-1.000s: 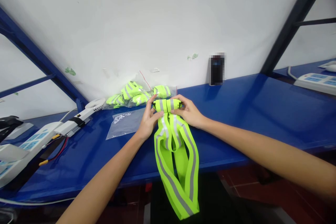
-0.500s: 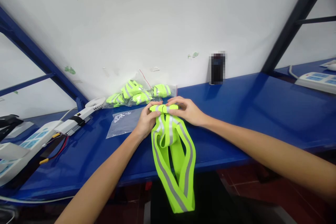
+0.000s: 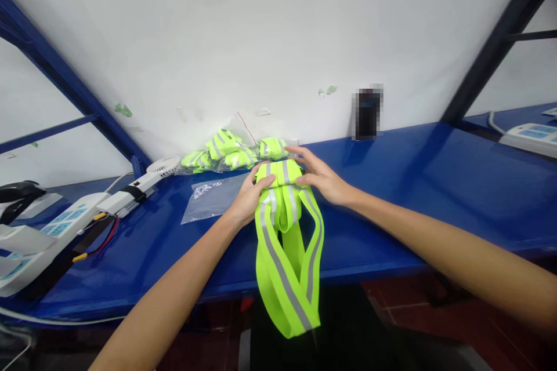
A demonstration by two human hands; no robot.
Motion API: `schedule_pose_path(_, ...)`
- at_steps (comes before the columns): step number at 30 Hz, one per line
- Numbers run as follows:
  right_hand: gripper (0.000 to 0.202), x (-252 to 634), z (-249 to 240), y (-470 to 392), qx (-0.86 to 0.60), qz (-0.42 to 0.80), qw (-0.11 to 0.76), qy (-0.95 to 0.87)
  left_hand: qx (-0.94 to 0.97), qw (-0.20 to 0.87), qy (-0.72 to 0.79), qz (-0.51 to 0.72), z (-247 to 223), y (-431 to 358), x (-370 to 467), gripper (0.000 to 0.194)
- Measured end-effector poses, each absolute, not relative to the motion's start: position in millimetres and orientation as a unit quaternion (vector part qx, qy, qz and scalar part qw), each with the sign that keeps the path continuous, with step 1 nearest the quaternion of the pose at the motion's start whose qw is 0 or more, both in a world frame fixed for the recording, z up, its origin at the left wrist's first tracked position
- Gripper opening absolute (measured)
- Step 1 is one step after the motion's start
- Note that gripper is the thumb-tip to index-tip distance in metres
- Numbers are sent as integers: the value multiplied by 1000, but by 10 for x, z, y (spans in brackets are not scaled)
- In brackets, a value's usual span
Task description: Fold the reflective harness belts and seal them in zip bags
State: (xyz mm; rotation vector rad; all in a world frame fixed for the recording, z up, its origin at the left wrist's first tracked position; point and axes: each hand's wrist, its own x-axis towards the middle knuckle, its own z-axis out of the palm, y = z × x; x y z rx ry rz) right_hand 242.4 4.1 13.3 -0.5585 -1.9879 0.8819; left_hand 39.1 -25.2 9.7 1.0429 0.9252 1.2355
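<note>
A neon yellow-green reflective vest made of straps (image 3: 282, 278) with silver stripes lies partly on the table. Its far end is folded into a flat bundle, and long loops hang over the table's front edge. My left hand (image 3: 249, 197) grips the bundle's left side, thumb on top. At the right side, my right hand (image 3: 322, 178) has its fingers apart, the thumb by the bundle's edge and the fingertips raised behind it. Left of the bundle, a clear plastic bag (image 3: 213, 200) lies flat, partly behind my left hand.
Several bagged reflective vests (image 3: 226, 148) are piled against the wall. On the left are a white handheld fan (image 3: 163, 166), power strips (image 3: 65, 223) and a cable with yellow connectors (image 3: 93, 249). A dark, pixelated object (image 3: 366, 115) stands at the back of the blue table (image 3: 413, 185).
The folded end has turned to show a wider flat face. My right hand has loosened and spread its fingers. The hanging loops have drawn up slightly, and the view has shifted a little.
</note>
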Motion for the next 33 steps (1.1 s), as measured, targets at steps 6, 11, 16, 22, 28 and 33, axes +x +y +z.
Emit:
schedule_pose_path(6, 68, 2403, 110, 162, -261, 581, 474, -607, 410, 570, 400, 589, 75, -194, 381, 70)
schedule_pose_path(11, 63, 2460, 155, 129, -247, 732, 314, -552, 389, 559, 375, 629, 68, -162, 349, 66)
schedule_pose_path(16, 50, 2413, 63, 113, -227, 745, 283, -560, 389, 574, 360, 625, 74, -170, 353, 65)
schedule_pose_path(22, 45, 2345, -25, 130, -250, 718, 348, -549, 425, 583, 347, 600, 84, -202, 369, 71)
schedule_pose_path(28, 49, 2337, 41, 80, -285, 709, 352, -540, 449, 584, 354, 576, 107, -237, 360, 80)
schedule_pose_path(33, 41, 2328, 58, 63, -290, 705, 349, -545, 465, 573, 369, 566, 112, -239, 344, 81)
